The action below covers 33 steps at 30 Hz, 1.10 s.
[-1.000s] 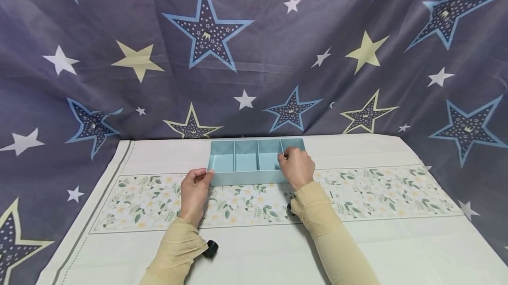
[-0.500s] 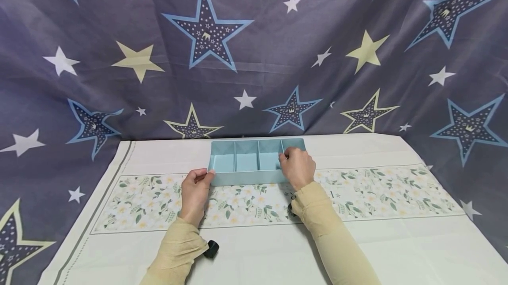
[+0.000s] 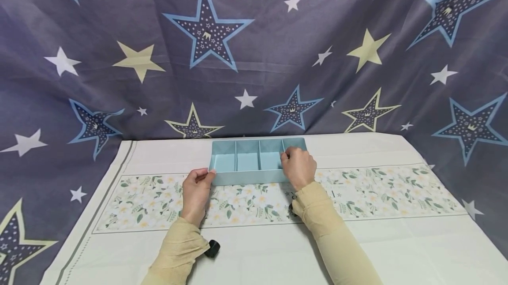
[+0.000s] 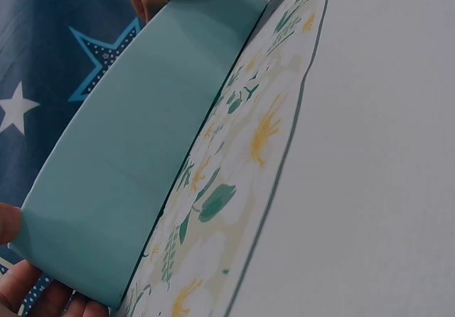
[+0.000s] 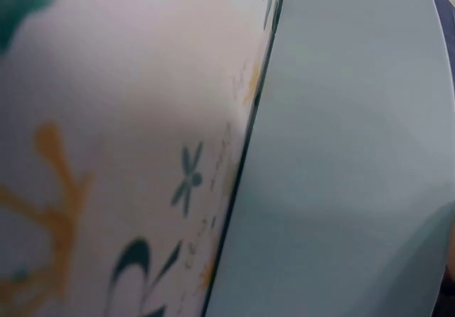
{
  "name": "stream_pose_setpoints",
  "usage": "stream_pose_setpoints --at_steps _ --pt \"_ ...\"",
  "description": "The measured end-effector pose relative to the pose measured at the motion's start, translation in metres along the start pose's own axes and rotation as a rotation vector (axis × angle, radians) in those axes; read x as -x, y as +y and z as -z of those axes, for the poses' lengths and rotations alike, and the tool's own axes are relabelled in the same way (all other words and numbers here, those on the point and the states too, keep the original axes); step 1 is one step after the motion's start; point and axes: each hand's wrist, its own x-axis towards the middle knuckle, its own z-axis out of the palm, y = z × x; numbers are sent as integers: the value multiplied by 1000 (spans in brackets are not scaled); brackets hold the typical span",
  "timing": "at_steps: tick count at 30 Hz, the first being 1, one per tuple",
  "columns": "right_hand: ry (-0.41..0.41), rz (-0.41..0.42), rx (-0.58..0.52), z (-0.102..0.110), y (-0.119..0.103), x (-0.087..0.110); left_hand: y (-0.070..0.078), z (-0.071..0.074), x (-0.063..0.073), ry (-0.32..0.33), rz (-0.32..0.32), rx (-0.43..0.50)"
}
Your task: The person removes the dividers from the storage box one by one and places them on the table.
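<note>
A light blue divided box stands near the back of the table, its several compartments facing up. My left hand grips its front left corner; in the left wrist view the thumb lies on the front wall and the fingers curl along the end. Over the box's right part, my right hand has curled fingers, with the thumb and forefinger at the rightmost divider, seeming to pinch it. The hand itself hides the pinch. In the right wrist view the front wall fills the right half.
A white tablecloth with a flowered band covers the table. Behind it hangs a dark curtain printed with stars, close to the box's back wall. A black wrist device sits by the left sleeve.
Both hands keep their places on the box. The whole head view has shifted very slightly.
</note>
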Motion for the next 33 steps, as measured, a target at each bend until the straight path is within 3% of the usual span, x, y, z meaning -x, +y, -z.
stream_pose_setpoints --at_steps 33 --pt "62 9 -12 1 -1 0 0 -1 -1 15 2 -1"
